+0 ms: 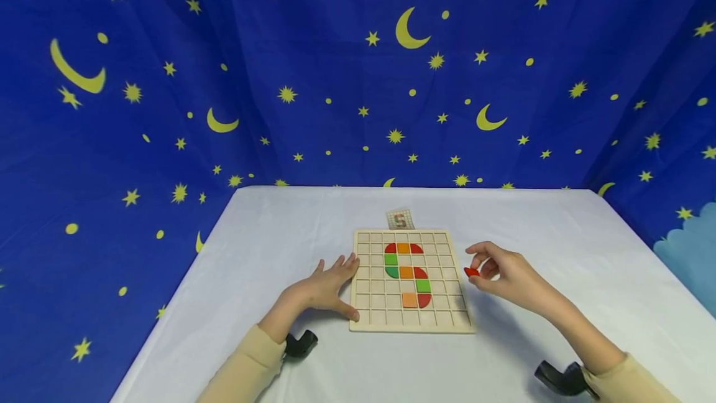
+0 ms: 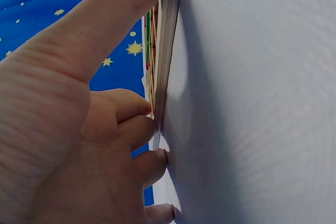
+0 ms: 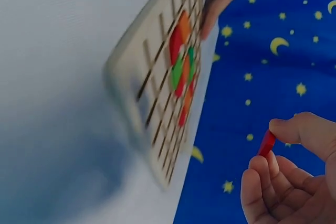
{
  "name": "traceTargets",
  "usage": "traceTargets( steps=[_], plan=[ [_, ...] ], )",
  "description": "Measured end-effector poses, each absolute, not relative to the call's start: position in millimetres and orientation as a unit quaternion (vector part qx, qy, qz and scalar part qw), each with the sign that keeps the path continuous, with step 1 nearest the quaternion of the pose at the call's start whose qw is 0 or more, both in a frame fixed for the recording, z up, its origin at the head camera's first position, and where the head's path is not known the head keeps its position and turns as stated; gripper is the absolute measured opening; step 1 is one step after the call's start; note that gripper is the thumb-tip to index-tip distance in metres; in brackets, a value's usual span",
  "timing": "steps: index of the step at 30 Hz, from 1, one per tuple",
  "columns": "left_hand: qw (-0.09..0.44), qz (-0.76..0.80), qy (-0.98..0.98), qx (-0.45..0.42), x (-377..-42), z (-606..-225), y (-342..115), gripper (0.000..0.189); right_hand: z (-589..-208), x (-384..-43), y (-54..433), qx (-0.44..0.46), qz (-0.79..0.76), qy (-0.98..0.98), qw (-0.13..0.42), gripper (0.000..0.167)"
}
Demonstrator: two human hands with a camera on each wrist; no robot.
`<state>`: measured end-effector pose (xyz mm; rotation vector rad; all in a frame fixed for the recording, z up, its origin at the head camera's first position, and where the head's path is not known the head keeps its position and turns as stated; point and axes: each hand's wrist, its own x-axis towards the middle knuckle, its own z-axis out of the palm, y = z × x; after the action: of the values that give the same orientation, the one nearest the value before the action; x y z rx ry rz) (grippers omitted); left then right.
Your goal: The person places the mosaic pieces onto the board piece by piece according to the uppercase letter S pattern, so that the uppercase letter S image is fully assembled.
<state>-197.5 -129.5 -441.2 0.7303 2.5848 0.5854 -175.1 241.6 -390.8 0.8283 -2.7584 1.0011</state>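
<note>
A square wooden grid board (image 1: 375, 301) lies on the white table. Red, orange and green tiles (image 1: 423, 285) fill some of its cells in an S shape, an orange square at the lower-left end. My left hand (image 1: 327, 288) rests at the board's left edge, fingers spread and thumb at the lower corner; in the left wrist view its fingertips (image 2: 153, 166) line up along that edge. To the right of the board, my right hand (image 1: 511, 275) pinches a small red tile (image 3: 266, 142) between thumb and fingers, held off the board.
Just behind the board lies a small card (image 1: 399, 219) printed with an S on a grid. White cloth (image 1: 296, 229) covers the table. A blue curtain (image 1: 335, 67) with yellow stars and moons hangs around it. Black devices (image 1: 301, 345) sit at both wrists.
</note>
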Motion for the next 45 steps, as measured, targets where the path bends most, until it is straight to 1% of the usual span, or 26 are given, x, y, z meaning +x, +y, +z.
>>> traceTargets(
  steps=[4, 9, 20, 25, 31, 33, 40, 45],
  plan=[
    [0.195, 0.21, 0.923, 0.258, -197.3, -441.0, -130.7, 0.115, -390.1, -181.8, 218.2, 0.277, 0.335, -0.9, 0.023, 0.041],
    [0.194, 0.209, 0.923, 0.259, -197.5, -442.0, -130.6, 0.115, -396.8, -187.8, 187.0, 0.306, 0.356, -0.883, 0.001, 0.041],
    [0.192, 0.201, 0.925, 0.259, -197.9, -442.6, -129.5, 0.115, -411.6, -189.6, 137.3, 0.346, 0.365, -0.864, -0.019, 0.036],
    [0.193, 0.196, 0.926, 0.259, -199.2, -443.2, -129.7, 0.115, -422.3, -189.6, 126.0, 0.366, 0.355, -0.86, -0.032, 0.035],
    [0.19, 0.198, 0.926, 0.259, -199.5, -443.3, -130.6, 0.115, -435.2, -190.1, 117.7, 0.359, 0.329, -0.872, -0.053, 0.039],
    [0.19, 0.198, 0.926, 0.259, -199.6, -443.4, -130.6, 0.116, -438.3, -190.1, 116.0, 0.358, 0.323, -0.875, -0.052, 0.039],
    [0.194, 0.195, 0.927, 0.255, -199.8, -443.4, -130.6, 0.116, -444.0, -189.8, 112.7, 0.357, 0.287, -0.889, -0.024, 0.039],
    [0.192, 0.195, 0.927, 0.257, -199.8, -442.5, -130.1, 0.115, -445.7, -190.4, 113.5, 0.361, 0.283, -0.888, -0.021, 0.038]
  ],
)
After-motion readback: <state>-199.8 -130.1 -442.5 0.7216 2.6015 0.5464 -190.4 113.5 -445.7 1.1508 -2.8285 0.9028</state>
